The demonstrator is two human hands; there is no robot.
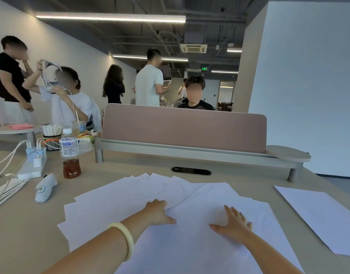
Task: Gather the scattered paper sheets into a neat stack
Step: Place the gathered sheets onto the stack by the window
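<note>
The paper sheets (118, 196) lay fanned across the lower centre of the frame on the tan surface (31, 244), overlapping like a spread hand of cards. One lone sheet (318, 216) sat well apart at the lower right. My right hand (234, 225) rested flat on the topmost sheets, its fingers (228, 211) straight and spread apart. My left hand (159, 212) sat at the slanting edge where the upper sheets overlapped the left part of the fan, thumb lying on the paper. Its fingertips were hidden at that edge, so I could not tell whether they were tucked under it or merely curled.

I judged the gathering barely begun. To do it well, I would use the right palm as a light anchor and draw the left-hand sheets inward beneath it with a shallow, even pull so that none creased. Then I would square the edges by tapping. The lone sheet would need a separate reach. The bottle (70, 153) at the left middle stood well away from that sweep.
</note>
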